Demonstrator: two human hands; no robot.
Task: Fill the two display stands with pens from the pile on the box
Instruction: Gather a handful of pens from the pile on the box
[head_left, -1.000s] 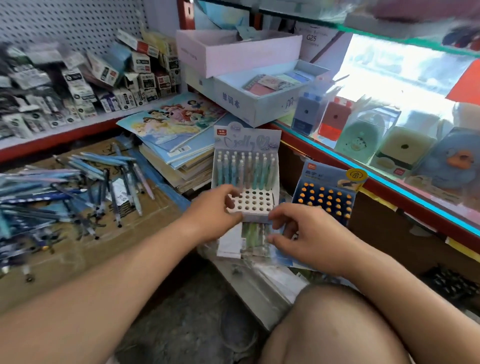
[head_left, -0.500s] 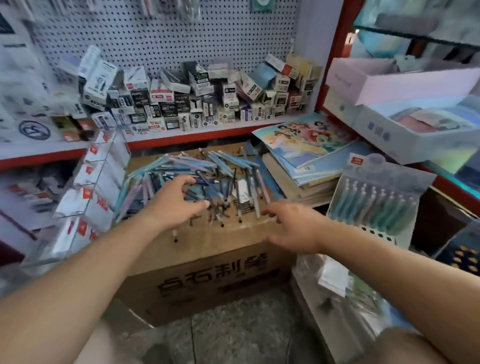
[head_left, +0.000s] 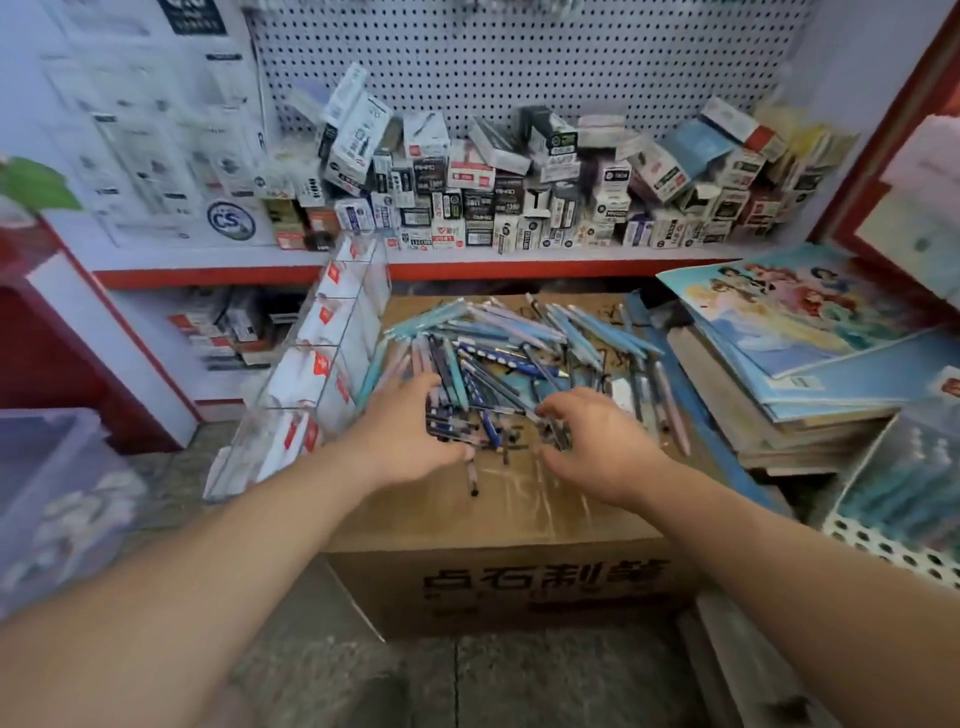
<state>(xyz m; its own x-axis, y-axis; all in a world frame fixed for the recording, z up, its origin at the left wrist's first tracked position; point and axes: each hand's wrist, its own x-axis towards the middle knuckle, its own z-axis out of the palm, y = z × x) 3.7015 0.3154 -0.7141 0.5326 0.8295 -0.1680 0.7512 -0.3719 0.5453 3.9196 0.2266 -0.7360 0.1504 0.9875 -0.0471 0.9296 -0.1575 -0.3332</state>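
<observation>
Between the curled fingers (head_left: 423, 387) and thumb of the left hand (head_left: 410, 431) sits a bunch of dark blue pens (head_left: 449, 418), gripped at the near edge of the pile. Just to the right of it, the right hand (head_left: 597, 441) has its fingers (head_left: 561, 408) bent down over more dark pens with the thumb tucked in below, pinching them; whether any are lifted off the pile I cannot tell. The two hands are close but apart, palms turned toward each other.

Beyond the fingertips the pile of pens (head_left: 519, 348) spreads out, pale blue, teal and pink barrels lying crosswise over the darker ones. One loose pen (head_left: 472, 475) lies just under the left thumb, on the taped top of the cardboard box (head_left: 519, 525) that carries the whole pile.

Right of the right hand, a few pink pens trail toward a stack of picture books (head_left: 810, 364) that leans beside the box. Below the right forearm, at the frame's edge, stands a display stand (head_left: 893, 540), its white perforated base showing and blurred teal pens in its rows.

Left of the left hand a clear plastic rack (head_left: 322, 374) holds white packets. Past the pile, a shelf of small cartons (head_left: 519, 202) runs beneath a pegboard (head_left: 519, 67).
</observation>
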